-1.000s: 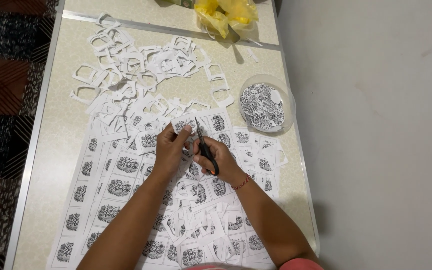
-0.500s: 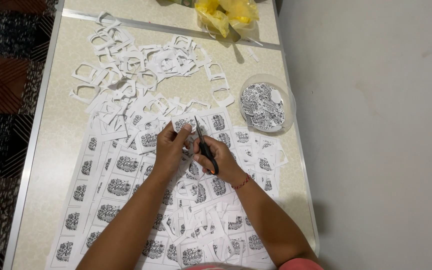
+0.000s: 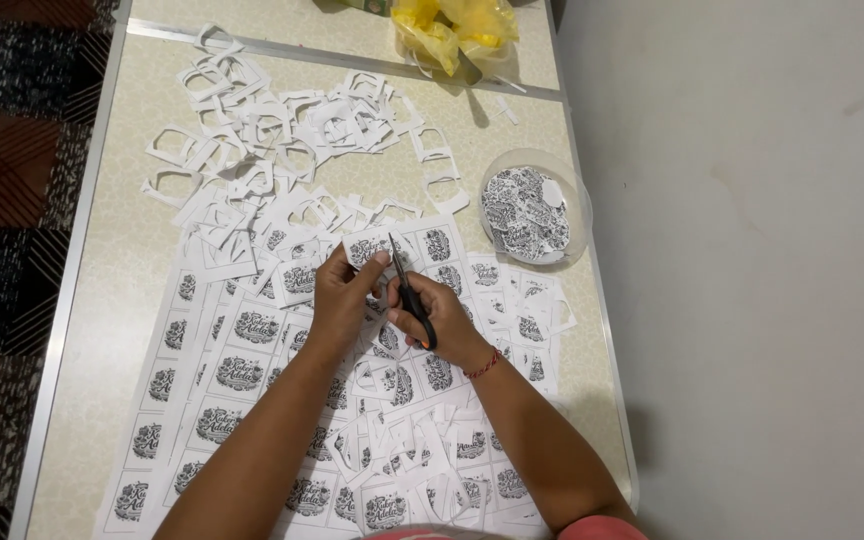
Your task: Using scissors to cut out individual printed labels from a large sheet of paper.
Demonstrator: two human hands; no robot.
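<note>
Left hand (image 3: pixel 344 292) pinching a paper (image 3: pixel 367 248) at 12 o'clock. Right hand (image 3: pixel 434 312) gripping scissors (image 3: pixel 405 287) (blades up, against the paper); bowl (image 3: pixel 532 208) at 2 o'clock.

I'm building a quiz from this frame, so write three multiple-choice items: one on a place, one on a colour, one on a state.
1. Where does the clear round container of cut-out pieces sit?
A. near the table's right edge
B. at the table's left edge
C. on the floor

2. What colour is the plastic bag at the far end of the table?
A. blue
B. yellow
C. red

3. What does the right hand hold?
A. a glue stick
B. nothing
C. scissors

Answers: 1 A, it lies right of the printed sheets, by the metal rim. 2 B, the crumpled bag is bright yellow. 3 C, the blades point toward the paper piece pinched by the left hand.
</note>
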